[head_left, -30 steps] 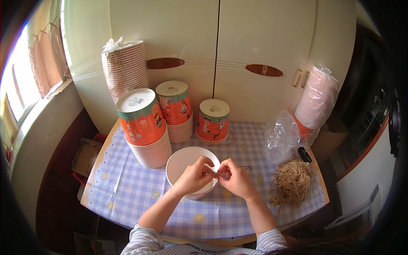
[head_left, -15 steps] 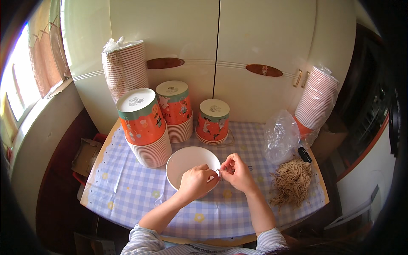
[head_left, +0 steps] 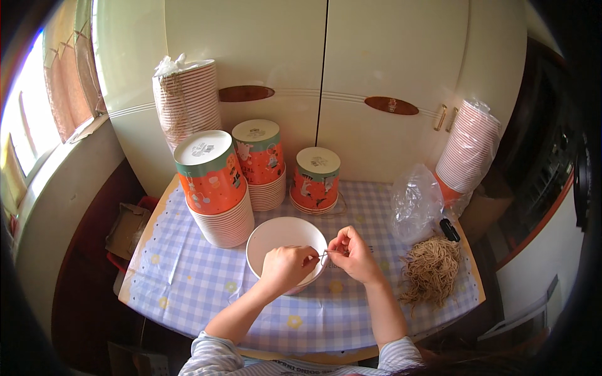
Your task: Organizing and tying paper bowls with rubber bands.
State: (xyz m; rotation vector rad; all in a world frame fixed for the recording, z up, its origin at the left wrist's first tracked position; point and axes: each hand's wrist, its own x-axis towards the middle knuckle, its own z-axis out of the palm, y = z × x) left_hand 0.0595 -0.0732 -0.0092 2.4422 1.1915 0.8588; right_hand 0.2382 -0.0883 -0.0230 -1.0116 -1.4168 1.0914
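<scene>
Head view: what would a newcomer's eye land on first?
Orange paper buckets with green bands stand out first, upturned in stacks behind an open white bucket. Near its right rim, the left hand and right hand pinch something thin. A tan stringy heap lies far right.

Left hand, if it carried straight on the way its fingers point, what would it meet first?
The left hand would likely meet the right hand, just across a small gap, with a thin piece between their fingertips. Depth is hard to judge here.
</scene>
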